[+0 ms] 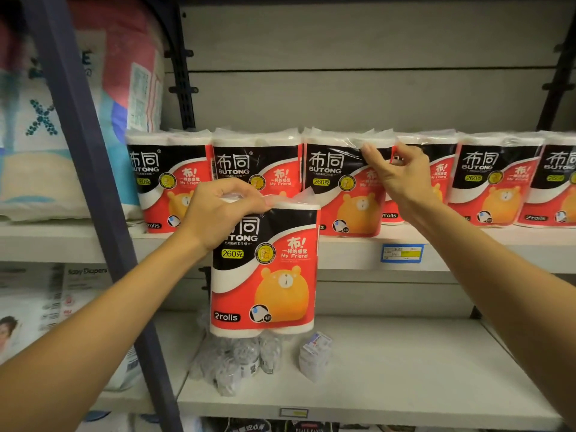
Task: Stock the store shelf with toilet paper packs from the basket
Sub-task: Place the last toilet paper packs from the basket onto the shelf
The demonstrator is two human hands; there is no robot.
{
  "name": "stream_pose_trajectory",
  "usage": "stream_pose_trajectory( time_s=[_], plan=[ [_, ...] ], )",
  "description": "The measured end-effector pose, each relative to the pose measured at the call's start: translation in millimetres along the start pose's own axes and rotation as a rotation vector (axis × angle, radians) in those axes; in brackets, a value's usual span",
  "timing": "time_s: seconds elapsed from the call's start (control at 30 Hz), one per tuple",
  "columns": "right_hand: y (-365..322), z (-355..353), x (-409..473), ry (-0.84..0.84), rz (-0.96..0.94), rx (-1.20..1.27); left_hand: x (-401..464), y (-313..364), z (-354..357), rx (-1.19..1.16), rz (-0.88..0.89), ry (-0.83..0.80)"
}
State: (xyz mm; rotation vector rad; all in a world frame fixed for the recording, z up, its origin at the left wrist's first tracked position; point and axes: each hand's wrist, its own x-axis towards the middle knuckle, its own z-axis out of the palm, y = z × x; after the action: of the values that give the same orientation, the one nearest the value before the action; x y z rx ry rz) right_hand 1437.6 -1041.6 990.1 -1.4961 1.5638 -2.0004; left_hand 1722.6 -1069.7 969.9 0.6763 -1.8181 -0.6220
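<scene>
My left hand (218, 210) grips the crinkled plastic top of a red, black and white two-roll toilet paper pack (265, 272), which hangs in the air in front of the upper shelf (352, 247). Several matching packs stand in a row on that shelf. My right hand (396, 176) is raised to the row, its fingers on the third pack (339, 188) and on the pack behind my right hand (436, 169), which is largely hidden. The basket is out of view.
A dark upright post (93, 194) divides this bay from large diaper bags (40, 145) at left. On the lower shelf (405, 369) lie small wrapped bundles (240, 360) and a small white packet (314, 353). A blue price tag (402, 253) sits on the upper shelf's edge.
</scene>
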Motion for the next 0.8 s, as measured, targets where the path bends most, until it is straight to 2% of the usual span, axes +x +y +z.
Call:
stream_pose_trajectory(
  time_s=[0.2,0.43,0.57,0.67,0.8],
  plan=[
    [-6,-2,-3,-0.031,0.024,-0.074,-7,-1,5,-0.013,-0.044,0.009],
    [-10,0,-8,0.042,0.064,-0.167,-12,7,11,-0.043,-0.031,0.006],
    [-22,-3,-43,0.090,-0.034,-0.194,-7,13,15,-0.063,-0.014,0.023],
    [-31,-9,-78,-0.044,-0.060,-0.138,-4,21,23,-0.119,-0.021,0.016],
    [-32,-18,-108,-0.302,0.041,-0.144,2,34,39,-0.194,-0.013,-0.004]
  ],
)
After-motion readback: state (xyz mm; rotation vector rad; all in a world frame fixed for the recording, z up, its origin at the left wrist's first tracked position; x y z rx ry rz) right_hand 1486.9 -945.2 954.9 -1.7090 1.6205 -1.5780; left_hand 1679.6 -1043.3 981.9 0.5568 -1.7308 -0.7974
